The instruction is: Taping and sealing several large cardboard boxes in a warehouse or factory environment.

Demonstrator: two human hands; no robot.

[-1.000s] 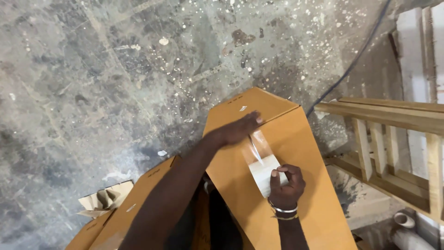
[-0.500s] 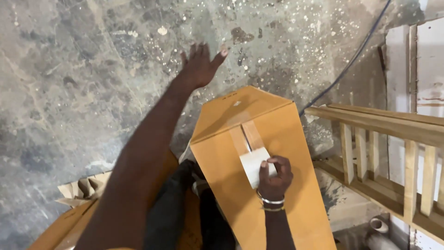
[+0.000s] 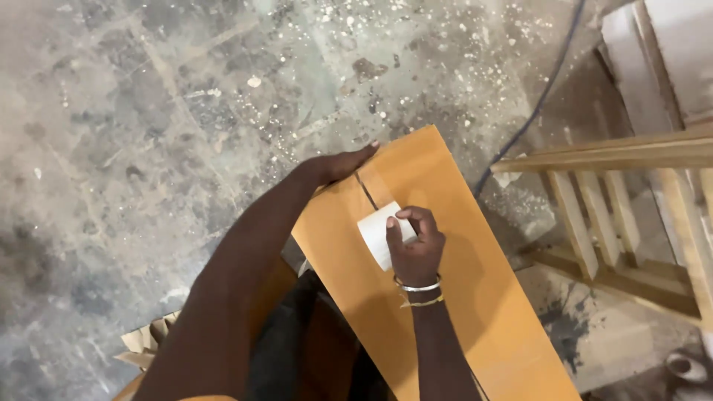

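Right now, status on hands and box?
Left hand flat on the box at its far edge. Right hand grips tape roll on the seam. Nothing in the way.

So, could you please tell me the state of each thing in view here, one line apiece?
Cardboard box: flaps closed, centre seam partly taped.
Tape roll: resting on the box, gripped by the right hand.
Left hand: flat on the box's far left edge.
Wooden frame: lying on the floor, right of the box.
Cable: loose on the floor.
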